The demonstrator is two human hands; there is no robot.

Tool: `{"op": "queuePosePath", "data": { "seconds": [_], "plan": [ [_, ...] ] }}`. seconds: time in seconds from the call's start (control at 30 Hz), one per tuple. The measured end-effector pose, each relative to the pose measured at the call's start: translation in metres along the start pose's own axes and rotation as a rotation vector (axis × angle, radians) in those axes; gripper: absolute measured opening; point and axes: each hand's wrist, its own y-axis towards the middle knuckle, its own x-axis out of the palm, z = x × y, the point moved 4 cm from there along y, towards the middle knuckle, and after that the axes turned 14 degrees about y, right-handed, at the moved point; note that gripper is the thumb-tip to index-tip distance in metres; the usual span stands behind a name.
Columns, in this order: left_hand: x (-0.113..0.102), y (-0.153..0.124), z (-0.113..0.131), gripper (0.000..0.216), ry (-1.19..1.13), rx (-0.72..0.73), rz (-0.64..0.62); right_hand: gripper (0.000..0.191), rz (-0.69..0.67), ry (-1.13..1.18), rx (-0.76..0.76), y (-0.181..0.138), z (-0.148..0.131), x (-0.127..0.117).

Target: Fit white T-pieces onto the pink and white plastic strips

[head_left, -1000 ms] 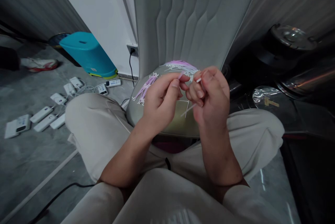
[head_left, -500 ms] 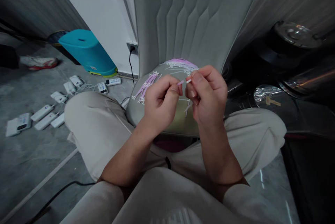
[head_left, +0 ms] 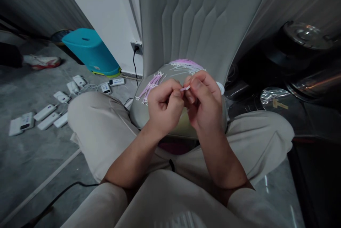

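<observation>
Over the seat of a grey chair [head_left: 138,112], my left hand [head_left: 165,105] pinches a thin purple plastic stick [head_left: 183,89] between thumb and forefinger. My right hand [head_left: 205,100] is closed on a small white connector piece [head_left: 188,87], which meets the stick's end; whether it is pushed on I cannot tell. Behind my left hand lies a bundle of purple sticks with white ends [head_left: 151,86]. Farther back on the seat is a loose pile of purple and whitish sticks [head_left: 186,65]. A white round object [head_left: 220,88] shows partly behind my right hand.
Several white power banks [head_left: 48,120] with cables lie on the floor at left. A blue bin [head_left: 89,50] stands by the wall, near a socket with a black plug [head_left: 136,48]. Another person's shoe [head_left: 42,61] is at far left. Shiny dark metal items [head_left: 306,36] are at right.
My right hand has moved left towards my left hand, bringing the white piece against the purple stick. The white round object behind it has come into sight.
</observation>
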Motion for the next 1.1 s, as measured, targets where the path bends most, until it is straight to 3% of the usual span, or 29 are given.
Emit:
{"op": "queuePosePath", "data": {
  "seconds": [0.4,1.1],
  "plan": [
    [0.0005,0.0018,-0.0057,0.033,-0.200,0.117,0.042,0.026,0.047,0.025,0.041,0.0017,0.0028,0.0002],
    [-0.0001,0.0020,-0.0025,0.034,-0.192,0.128,0.052,0.027,0.034,0.016,0.046,0.0032,0.0024,0.0019]
  ]
}}
